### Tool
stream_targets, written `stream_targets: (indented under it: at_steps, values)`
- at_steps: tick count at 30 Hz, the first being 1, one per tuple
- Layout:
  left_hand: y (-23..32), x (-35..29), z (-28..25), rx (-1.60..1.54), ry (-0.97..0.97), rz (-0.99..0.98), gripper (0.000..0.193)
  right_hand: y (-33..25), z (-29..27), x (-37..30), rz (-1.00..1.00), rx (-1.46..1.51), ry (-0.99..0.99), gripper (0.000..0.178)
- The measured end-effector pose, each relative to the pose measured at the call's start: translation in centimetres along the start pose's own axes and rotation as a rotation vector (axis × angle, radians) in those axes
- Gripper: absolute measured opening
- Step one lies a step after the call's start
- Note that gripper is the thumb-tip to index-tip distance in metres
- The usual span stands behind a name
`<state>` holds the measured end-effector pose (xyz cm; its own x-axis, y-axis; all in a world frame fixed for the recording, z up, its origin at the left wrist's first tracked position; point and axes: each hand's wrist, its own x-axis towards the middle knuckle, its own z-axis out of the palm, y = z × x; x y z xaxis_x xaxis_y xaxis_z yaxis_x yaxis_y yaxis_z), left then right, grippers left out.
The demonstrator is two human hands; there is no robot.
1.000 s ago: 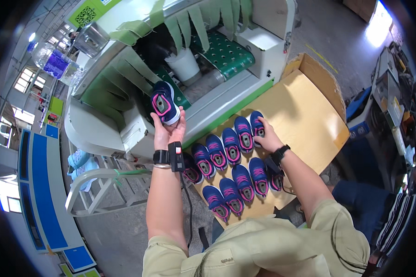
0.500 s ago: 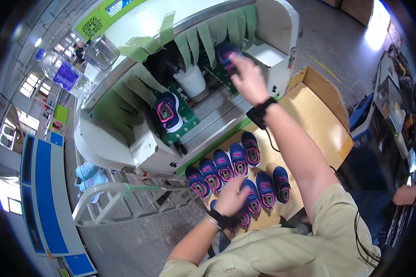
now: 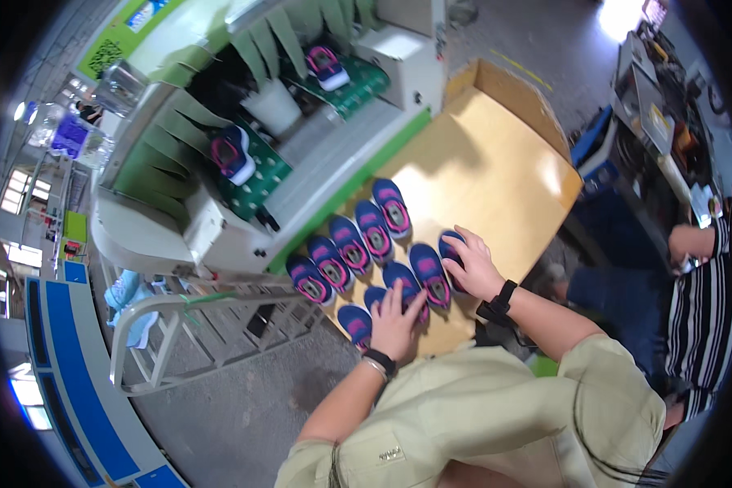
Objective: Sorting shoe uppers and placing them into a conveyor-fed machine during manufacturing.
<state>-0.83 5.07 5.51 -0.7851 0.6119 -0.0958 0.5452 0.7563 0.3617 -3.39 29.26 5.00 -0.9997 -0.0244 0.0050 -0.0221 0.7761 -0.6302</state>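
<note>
Two rows of small navy sneakers with pink trim stand on the wooden table in front of me. My left hand [image 3: 397,324] lies over the near row, fingers spread and touching the top of a sneaker [image 3: 395,275]. My right hand [image 3: 476,267] curls its fingers and thumb around the rightmost sneaker [image 3: 448,244] of that row, hiding most of it. Between my hands is another near-row sneaker [image 3: 431,276]. The far row ends in a sneaker [image 3: 391,207] at its right. Inside the machine, one sneaker [image 3: 233,154] sits on the left green mat and another sneaker [image 3: 327,67] on the right one.
The machine [image 3: 220,228] with hanging green strips borders the table [image 3: 496,171]. Cardboard [image 3: 529,93] edges its far right side. A metal rack [image 3: 211,325] stands at left, with light blue shoes [image 3: 130,305] beside it. A person in a striped top [image 3: 699,325] is at right.
My right hand has left the sneaker in the machine and come down to the near row. My left hand stays over that row. The whole view has shifted.
</note>
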Motion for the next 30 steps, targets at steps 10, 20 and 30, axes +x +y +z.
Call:
stream_targets:
  at_steps: [10,20,30]
  values:
    - [-0.4,0.2,1.9,0.063,0.054,0.026,0.084,2.0,3.6,-3.9,0.140,0.236,0.106,0.061]
    - [-0.3,-0.3,1.9,0.059,0.077,0.021,0.081,2.3,4.4,-4.3,0.075,0.199,0.199,0.058]
    - [-0.6,0.1,1.3,0.043,0.061,0.007,0.080,0.7,0.7,2.7,0.000,-0.002,0.179,0.018]
